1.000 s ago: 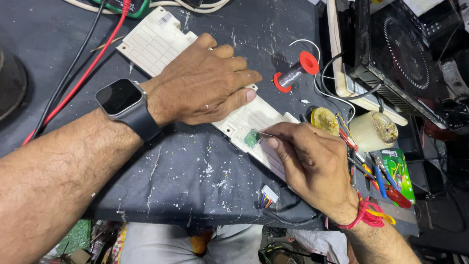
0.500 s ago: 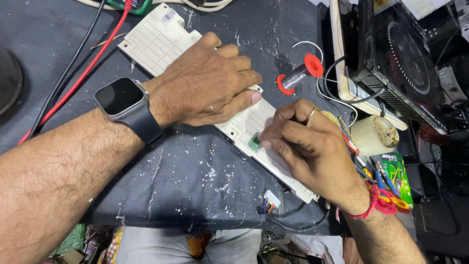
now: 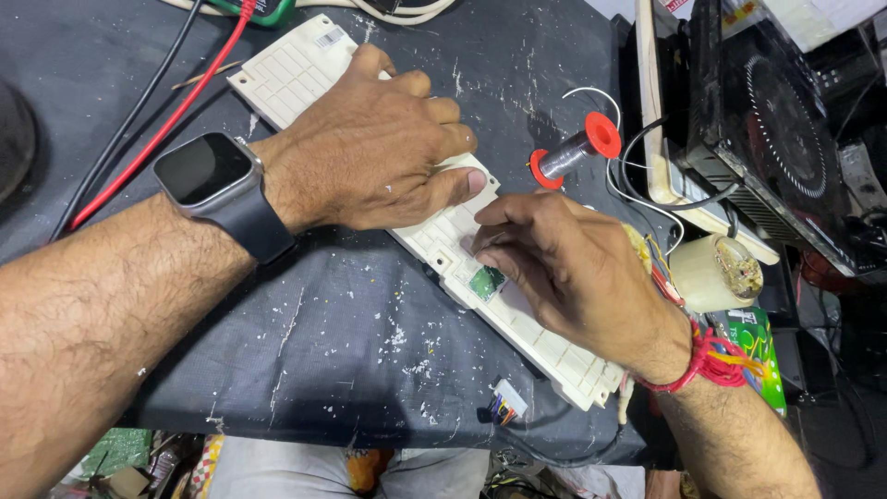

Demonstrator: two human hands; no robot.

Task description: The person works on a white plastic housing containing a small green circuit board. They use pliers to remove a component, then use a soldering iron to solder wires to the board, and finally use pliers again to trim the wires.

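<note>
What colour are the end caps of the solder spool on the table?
Red, on the solder spool, clearest in the head view.

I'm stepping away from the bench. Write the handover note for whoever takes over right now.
Left hand: flat on the long white plastic panel, pinning it to the dark mat, thumb pressed on its top face.
Right hand: fingertips on the panel just above the small green circuit board; no tool visible in it.
Nearby: solder spool, red lead, white plug.
Done: panel laid out, board exposed.
Left: cannot tell whether the board is seated or loose; check it.
</note>
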